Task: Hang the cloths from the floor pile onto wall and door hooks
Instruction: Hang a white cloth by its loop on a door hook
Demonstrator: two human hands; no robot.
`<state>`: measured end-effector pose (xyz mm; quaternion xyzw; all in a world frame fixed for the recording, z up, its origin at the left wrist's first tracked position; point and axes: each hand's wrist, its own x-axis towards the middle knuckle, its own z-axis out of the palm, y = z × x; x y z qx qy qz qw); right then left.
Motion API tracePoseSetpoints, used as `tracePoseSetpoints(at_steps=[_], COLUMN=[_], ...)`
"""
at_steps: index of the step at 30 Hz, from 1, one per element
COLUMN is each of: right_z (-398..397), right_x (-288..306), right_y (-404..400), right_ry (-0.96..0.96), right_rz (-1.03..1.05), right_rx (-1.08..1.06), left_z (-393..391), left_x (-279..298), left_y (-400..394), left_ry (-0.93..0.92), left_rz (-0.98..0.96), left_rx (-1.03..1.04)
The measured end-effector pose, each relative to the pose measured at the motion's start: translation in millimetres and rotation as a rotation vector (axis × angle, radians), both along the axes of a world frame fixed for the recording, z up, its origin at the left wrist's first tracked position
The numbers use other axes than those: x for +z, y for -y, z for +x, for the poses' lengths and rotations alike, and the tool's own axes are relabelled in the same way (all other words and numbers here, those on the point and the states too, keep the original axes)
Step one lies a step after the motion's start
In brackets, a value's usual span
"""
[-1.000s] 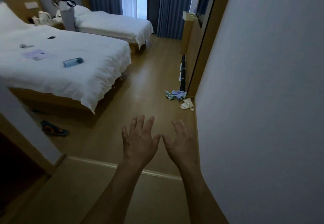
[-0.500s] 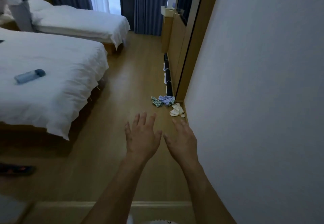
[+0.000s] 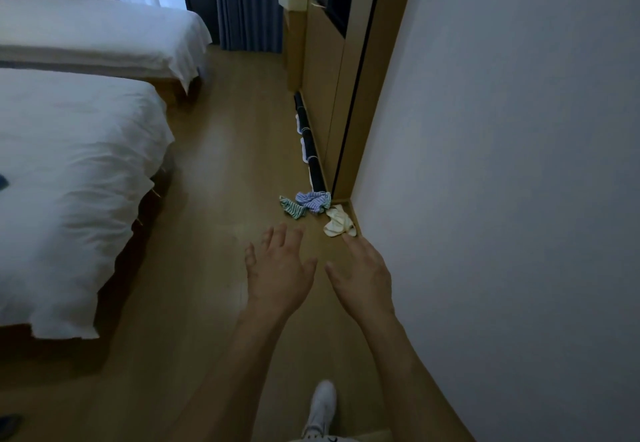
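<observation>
Glossy wood floor (image 3: 214, 199), crumpled cloths (image 3: 311, 201)

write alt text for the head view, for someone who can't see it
Two empty, open hands, left hand and right hand, reach forward over a wooden floor toward a small pile of cloths lying where the white wall meets a wooden panel. Two white beds stand to the left.
</observation>
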<state>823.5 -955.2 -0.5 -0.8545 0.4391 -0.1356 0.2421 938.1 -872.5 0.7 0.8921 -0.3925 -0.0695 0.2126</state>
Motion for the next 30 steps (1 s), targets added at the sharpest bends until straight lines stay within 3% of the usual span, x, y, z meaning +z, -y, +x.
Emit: tracePoseSetpoints(at_steps=[17,30], right_z=[204,249], right_x=[-17,-78], right_y=[255,418], right_ry=[0.092,-0.018], right_rz=[0.07,0.166], right_rx=[0.096,-0.137], left_z=[198,279], left_x=[-11,-78], left_y=[233,410], left_ry=[-0.005,-0.038], left_rz=[0.043,0.157], left_rx=[0.097,-0.147])
